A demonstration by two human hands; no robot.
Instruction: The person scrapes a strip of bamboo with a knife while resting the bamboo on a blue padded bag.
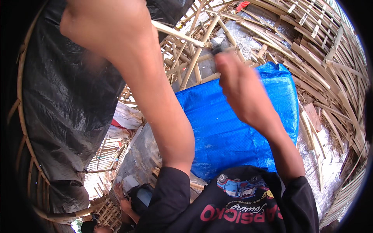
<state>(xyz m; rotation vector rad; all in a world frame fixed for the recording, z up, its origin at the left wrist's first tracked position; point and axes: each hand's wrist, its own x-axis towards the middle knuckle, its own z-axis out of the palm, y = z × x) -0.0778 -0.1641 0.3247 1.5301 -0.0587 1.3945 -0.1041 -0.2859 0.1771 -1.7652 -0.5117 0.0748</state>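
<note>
My left hand (101, 17) is raised close to the camera at the upper left, partly cut off by the top edge. Its fingers are hidden. From behind that wrist a pale split bamboo strip (180, 35) runs down to the right. My right hand (241, 87) is closed, thumb upward, and smeared by motion. A small dark object (218, 50) juts from the top of its grip, right at the strip's end; its kind is too blurred to tell. Whether my left hand grips the strip is out of sight.
A blue tarp-covered bundle (233, 128) lies below my hands. Black plastic sheeting (70, 108) hangs at left. Woven bamboo lattice (194, 64) and loose bamboo strips (307, 58) surround the far and right sides. Another person's arm (126, 204) shows at lower left.
</note>
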